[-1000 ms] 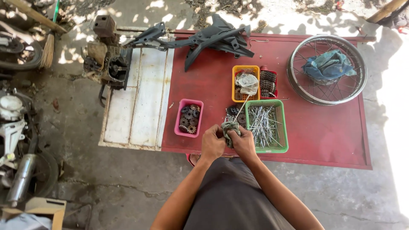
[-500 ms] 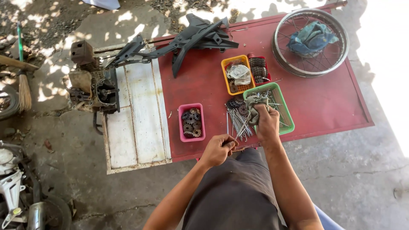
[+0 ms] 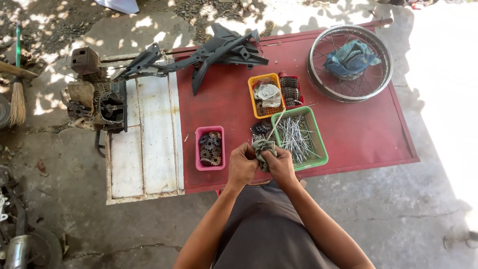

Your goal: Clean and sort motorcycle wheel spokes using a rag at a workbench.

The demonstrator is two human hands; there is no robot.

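Closely, a thin spoke (image 3: 275, 124) was gripped in a grey rag (image 3: 263, 148) by both hands.
If loosely pinched by left hand (image 3: 242, 165) and right hand (image 3: 280, 166), it could slip into the green basket (image 3: 318, 144).

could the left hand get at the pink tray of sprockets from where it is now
Probably yes. The pink tray sits open-topped just beyond the left hand, with nothing between them. But that hand, with the right hand, grips a rag and thin rod, so it must let go first.
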